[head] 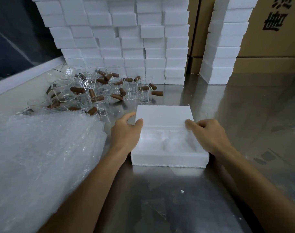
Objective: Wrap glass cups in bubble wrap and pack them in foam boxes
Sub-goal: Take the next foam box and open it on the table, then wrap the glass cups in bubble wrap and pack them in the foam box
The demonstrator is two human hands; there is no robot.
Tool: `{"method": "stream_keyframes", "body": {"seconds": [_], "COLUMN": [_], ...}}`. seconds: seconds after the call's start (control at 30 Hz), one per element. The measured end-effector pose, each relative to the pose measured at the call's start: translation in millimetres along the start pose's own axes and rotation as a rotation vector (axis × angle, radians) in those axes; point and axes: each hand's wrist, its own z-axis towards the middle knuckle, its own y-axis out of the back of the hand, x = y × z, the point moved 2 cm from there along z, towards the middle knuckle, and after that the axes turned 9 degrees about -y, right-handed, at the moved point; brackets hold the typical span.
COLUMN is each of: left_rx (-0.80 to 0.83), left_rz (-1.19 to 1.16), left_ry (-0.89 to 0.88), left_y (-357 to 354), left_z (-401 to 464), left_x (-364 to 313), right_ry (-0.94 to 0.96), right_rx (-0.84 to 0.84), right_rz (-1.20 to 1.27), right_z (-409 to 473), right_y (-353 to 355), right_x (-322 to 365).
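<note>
Foam box (170, 157) sits on the metal table (177, 199) right in front of me. My left hand (125, 135) and right hand (209, 134) pinch its white lid (163, 116), which covers only the far half. Glass cups (99, 89) lie behind, bubble wrap (42, 157) beside.

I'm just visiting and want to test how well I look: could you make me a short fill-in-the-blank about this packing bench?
1. Both hands, the left hand and the right hand, grip the white foam ____, which sits partly slid off the foam box.
2. The glass cups have handles coloured ____.
3. The bubble wrap lies on the ____ side of the metal table.
4. Behind the cups stands a wall of stacked ____ boxes.

Missing words: lid; brown; left; foam
</note>
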Motion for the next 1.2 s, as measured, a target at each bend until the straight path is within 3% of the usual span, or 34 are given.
{"method": "stream_keyframes", "body": {"seconds": [0.23, 0.53, 0.83, 1.2], "left_rx": [0.036, 0.113, 0.087, 0.037], "left_rz": [0.178, 0.119, 0.092, 0.058], "left_ry": [-0.223, -0.199, -0.203, -0.219], "left_y": [2.3, 0.4, -3.5, -7.0], "left_z": [0.9, -3.7, -0.3, 1.9], "left_x": [-1.3, 2.6, 12.5, 19.8], "right_ry": [0.109, 0.152, 0.394, 0.288], "right_rx": [-0.061, -0.096, -0.014, 0.078], "right_rz": [-0.022, -0.125, -0.269, -0.409], "right_z": [-5.2, -7.9, 55.4, 136.7], "right_y": [3.8, 10.3, -45.8, -99.0], "right_x": [9.1, 22.2, 98.9, 128.3]}}
